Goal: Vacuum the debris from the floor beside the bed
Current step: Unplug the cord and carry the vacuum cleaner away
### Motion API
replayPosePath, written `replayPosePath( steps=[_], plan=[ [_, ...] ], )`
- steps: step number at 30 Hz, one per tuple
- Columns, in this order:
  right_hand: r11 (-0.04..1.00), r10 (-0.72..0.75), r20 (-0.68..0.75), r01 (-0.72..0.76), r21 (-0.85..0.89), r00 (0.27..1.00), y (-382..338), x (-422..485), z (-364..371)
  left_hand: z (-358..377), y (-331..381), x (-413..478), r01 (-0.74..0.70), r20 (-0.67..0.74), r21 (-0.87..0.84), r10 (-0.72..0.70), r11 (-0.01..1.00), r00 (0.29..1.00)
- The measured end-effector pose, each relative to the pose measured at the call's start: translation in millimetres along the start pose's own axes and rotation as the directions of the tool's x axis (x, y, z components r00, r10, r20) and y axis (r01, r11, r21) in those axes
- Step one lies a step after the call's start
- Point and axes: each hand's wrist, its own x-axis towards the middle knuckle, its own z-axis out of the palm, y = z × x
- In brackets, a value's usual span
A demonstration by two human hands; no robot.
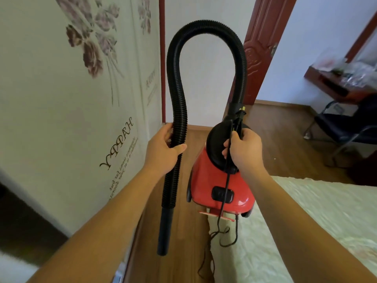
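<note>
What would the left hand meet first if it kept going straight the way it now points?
Probably the white wall beyond the hose that the left hand grips; nothing else shows in that line, though depth is unclear.

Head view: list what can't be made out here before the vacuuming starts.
- Floor debris: none discernible; the red vacuum, hose and both arms cover most of the strip beside the bed.
- Handle: hidden inside the right hand.
- Power cord: runs off the bottom edge; its far end is unseen.
- Nozzle opening: faces down, away from the camera.
- Desk clutter: blurred, cut by the right edge.
- Left hand fingertips: behind the hose.
</note>
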Motion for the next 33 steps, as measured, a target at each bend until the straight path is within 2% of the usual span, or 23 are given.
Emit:
replayPosePath(
  steps=[10, 25, 33],
  plan=[
    [1.000, -0.009, -0.078, 0.009, 0.008, 0.997, -11.6, 146.7, 34.9, 37.6, -8.4, 166.9, -0.022, 0.064, 0.003, 0.022, 1.000, 0.998],
    [0.998, 0.032, -0.037, -0.030, 0.059, 0.999, 21.0, 422.8, 45.0, 165.0, -25.6, 397.3, -0.033, 0.053, 0.077, 0.029, 0.996, 0.998],
    [0.998, 0.041, -0.047, -0.039, 0.049, 0.998, 29.8, 552.6, 70.1, 211.8, -55.8, 524.8, -0.036, 0.061, 0.060, 0.032, 0.998, 0.998]
  ],
)
